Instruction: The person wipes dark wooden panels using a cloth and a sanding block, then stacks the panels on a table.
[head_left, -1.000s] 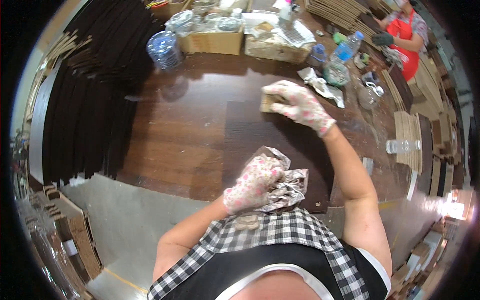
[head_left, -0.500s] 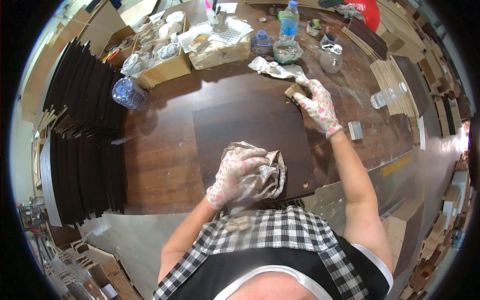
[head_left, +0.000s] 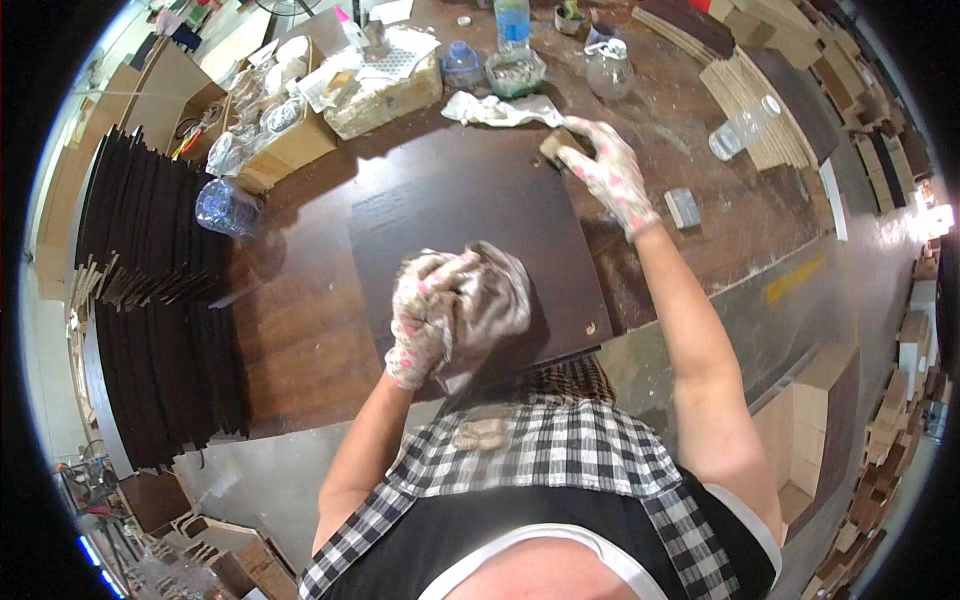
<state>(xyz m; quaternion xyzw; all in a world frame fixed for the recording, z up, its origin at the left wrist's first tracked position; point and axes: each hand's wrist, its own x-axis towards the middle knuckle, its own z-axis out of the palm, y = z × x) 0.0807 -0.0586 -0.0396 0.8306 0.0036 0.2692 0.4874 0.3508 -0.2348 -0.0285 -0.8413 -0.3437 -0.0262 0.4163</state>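
A dark brown flat panel (head_left: 470,205) lies on the worktable in front of me, with a small round hole near its near right corner. My left hand (head_left: 418,310), in a white floral glove, is closed on a crumpled, stained cloth (head_left: 492,300) over the panel's near left part. My right hand (head_left: 614,180), in a matching glove, reaches to the panel's far right corner. Between its thumb and fingers is a small tan block (head_left: 553,148) with a dark side. Just beyond this hand lies a crumpled white cloth (head_left: 500,109).
Stacks of dark boards (head_left: 150,350) line the left side. At the back stand a carton of wrapped items (head_left: 285,150), a green-tinted tub (head_left: 515,75) and a water bottle (head_left: 512,25). A grey block (head_left: 682,208) and a clear bottle (head_left: 740,130) lie at the right.
My left hand has gathered the cloth more tightly and shifted slightly left over the panel. The right hand keeps hold of the block at the far corner. The whole view has shifted.
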